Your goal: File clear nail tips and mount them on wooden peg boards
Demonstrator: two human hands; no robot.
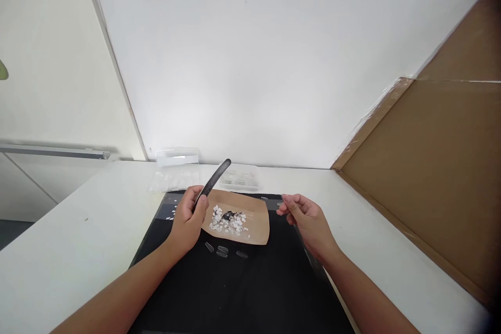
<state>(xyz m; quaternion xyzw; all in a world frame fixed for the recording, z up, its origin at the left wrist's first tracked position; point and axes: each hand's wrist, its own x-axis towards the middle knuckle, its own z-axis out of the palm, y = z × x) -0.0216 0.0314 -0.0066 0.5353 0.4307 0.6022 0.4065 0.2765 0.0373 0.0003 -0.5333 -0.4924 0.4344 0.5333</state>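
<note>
My left hand (pixel 188 219) is wrapped round a dark, curved nail file (pixel 216 177), which slants up and to the right. On the right, my right hand (pixel 307 219) is raised over the edge of the black mat (pixel 235 292), thumb and fingertips pinched together. What they hold, if anything, is too small to make out. Between the hands lies a brown paper tray (pixel 235 200) with white scraps (pixel 229 224) and some dark bits in it. Several clear false nail tips (pixel 222 251) rest on the mat in front of the tray.
Behind the mat, a clear plastic case (pixel 176 167) stands with its lid up at the left. A flat translucent box (pixel 239 176) lies beside it, near the white wall (pixel 242 73). A brown cardboard panel (pixel 426 177) borders the white table (pixel 97 235) on the right.
</note>
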